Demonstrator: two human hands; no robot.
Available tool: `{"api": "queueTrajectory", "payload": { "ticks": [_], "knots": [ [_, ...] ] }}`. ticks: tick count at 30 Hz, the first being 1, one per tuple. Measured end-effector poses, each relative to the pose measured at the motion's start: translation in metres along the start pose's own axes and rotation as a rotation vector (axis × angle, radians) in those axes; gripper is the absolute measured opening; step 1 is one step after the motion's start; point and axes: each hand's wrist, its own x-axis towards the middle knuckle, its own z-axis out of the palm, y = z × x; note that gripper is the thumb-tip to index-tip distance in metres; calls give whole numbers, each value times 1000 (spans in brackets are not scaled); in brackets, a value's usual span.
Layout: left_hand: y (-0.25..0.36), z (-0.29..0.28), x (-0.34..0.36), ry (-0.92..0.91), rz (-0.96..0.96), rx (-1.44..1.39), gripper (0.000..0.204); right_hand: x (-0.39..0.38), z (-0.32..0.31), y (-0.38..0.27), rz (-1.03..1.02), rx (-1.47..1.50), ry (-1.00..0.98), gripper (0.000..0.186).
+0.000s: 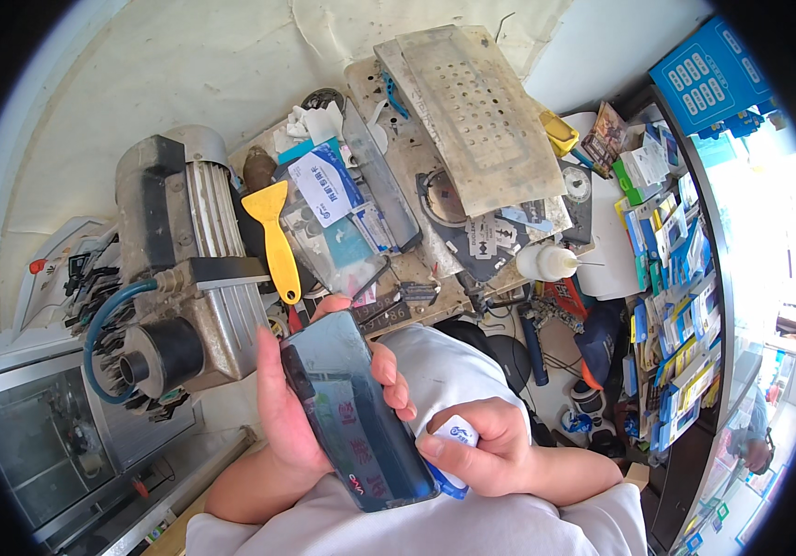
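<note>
My left hand [289, 412] is wrapped round a dark, glossy smartphone [353, 408], thumb along its left side and fingertips over its right edge. The phone is tilted, with reflections on its shiny face. Between the thumb and bent fingers of my right hand [489, 452] is a small blue-and-white plastic card [458, 432]. It meets the phone's lower right edge; whether it goes into the seam I cannot tell. Beyond the phone, a yellow plastic scraper [276, 236] lies near a white-and-blue card [326, 183] on the bench.
A grimy motor pump [189, 259] with a blue hose stands at left. A perforated metal plate [477, 120] covers the bench's back. A white squeeze bottle [546, 263] with a needle tip stands at its right edge. Boxed packages [671, 315] fill a rack at right.
</note>
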Motion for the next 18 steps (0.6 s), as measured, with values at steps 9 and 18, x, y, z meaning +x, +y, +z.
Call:
{"api": "queueTrajectory", "payload": {
  "ticks": [9, 18],
  "knots": [
    [-4, -3, 0, -11, 65, -151, 74, 1, 2, 1, 17, 3, 44, 29],
    [-5, 1, -2, -1, 141, -62, 74, 1, 3, 5, 6, 27, 93, 29]
  ]
}}
